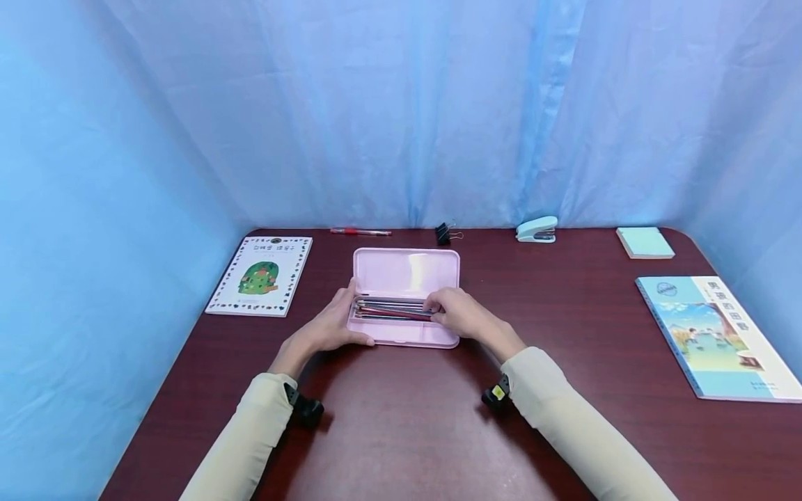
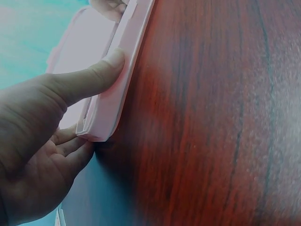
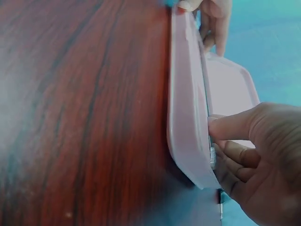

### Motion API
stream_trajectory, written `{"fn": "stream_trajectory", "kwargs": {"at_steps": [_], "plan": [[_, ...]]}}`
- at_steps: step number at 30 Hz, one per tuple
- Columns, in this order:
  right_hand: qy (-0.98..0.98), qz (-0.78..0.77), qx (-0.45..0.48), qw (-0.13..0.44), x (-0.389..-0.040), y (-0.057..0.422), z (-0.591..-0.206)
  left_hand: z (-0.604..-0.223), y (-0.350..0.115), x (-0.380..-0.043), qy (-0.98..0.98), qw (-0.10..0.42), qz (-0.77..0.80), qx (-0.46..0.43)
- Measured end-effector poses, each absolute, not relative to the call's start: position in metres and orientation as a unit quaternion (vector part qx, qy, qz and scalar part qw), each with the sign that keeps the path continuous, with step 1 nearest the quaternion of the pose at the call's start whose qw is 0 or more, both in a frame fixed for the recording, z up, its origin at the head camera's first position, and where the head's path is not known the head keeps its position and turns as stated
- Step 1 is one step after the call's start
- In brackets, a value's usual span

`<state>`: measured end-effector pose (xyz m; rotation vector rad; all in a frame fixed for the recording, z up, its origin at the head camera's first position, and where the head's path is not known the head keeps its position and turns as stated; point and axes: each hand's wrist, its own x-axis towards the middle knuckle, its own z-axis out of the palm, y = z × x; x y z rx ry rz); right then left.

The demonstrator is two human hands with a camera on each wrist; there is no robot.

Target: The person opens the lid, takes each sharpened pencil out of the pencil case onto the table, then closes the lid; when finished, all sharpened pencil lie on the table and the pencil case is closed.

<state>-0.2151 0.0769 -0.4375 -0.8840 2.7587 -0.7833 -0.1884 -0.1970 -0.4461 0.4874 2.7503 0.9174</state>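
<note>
A pink pencil case (image 1: 407,334) lies on the table with its lid (image 1: 407,271) raised at the back. Several pencils (image 1: 391,311) lie lengthwise inside it. My left hand (image 1: 335,320) grips the case's left end; in the left wrist view the thumb (image 2: 101,75) presses on the front wall and the other fingers are at the end. My right hand (image 1: 460,312) reaches into the right part of the case, thumb and fingers curled at the pencils' right ends. The right wrist view shows those fingertips below the rim, partly hidden.
A white book (image 1: 260,276) lies on the left. Along the back are a red pen (image 1: 360,232), a black binder clip (image 1: 443,234), a mint stapler (image 1: 536,229) and a sticky-note pad (image 1: 645,243). Another, larger book (image 1: 720,337) lies on the right. Blue curtains (image 1: 401,111) enclose the table.
</note>
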Motion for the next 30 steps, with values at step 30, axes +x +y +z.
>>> {"fn": "stream_trajectory", "kwargs": {"at_steps": [30], "plan": [[0.946, -0.298, -0.130, 0.007, -0.221, 0.313, -0.456, -0.447, -0.198, -0.187, 0.929, 0.111, 0.318, 0.156]]}}
